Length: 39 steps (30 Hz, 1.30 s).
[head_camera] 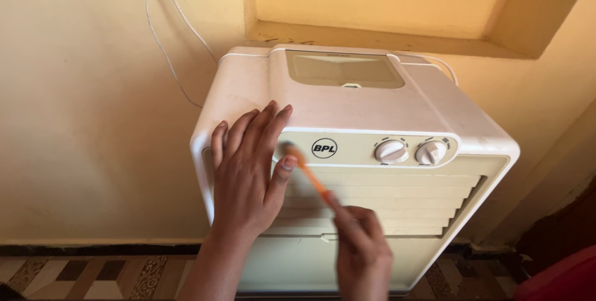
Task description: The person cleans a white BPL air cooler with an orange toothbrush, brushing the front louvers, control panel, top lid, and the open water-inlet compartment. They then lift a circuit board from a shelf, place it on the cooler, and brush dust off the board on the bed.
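A white air cooler (372, 108) stands against a cream wall, with two round knobs (392, 150) on its front panel and louvred slats below. My left hand (245, 177) lies flat on the cooler's front left corner, fingers spread, thumb at the panel's left end. My right hand (360, 248) grips an orange brush-like tool (310, 177). Its tip touches the panel just beside my left thumb. The tool is blurred, so its exact kind is unclear.
A recessed niche (385, 3) opens in the wall above the cooler. White cables (167, 34) run down the wall at the left. Patterned floor tiles (93, 276) lie below, and a red object (559, 276) sits at the bottom right.
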Each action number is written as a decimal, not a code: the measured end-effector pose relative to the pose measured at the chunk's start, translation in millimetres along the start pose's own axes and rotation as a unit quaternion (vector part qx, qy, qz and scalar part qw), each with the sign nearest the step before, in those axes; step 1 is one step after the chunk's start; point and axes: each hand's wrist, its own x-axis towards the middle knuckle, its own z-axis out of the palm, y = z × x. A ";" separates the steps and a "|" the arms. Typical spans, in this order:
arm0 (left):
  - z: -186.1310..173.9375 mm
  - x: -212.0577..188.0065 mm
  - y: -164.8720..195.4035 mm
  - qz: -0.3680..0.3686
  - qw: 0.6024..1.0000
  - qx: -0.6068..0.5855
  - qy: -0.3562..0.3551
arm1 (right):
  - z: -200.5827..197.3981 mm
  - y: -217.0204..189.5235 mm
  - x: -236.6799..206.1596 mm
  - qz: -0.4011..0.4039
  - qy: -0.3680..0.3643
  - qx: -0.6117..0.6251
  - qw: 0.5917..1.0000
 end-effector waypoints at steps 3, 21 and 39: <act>-0.5 0.4 -1.0 0.003 1.000 0.000 0.002 | -15.3 32.4 -8.7 0.002 0.056 0.019 0.998; 0.1 0.9 -1.3 0.012 0.999 0.053 -0.001 | -13.2 100.9 -42.6 -0.018 0.060 -0.015 0.998; 0.4 1.3 1.2 0.018 0.998 0.066 0.002 | -11.1 75.4 -39.2 0.027 0.019 -0.016 0.999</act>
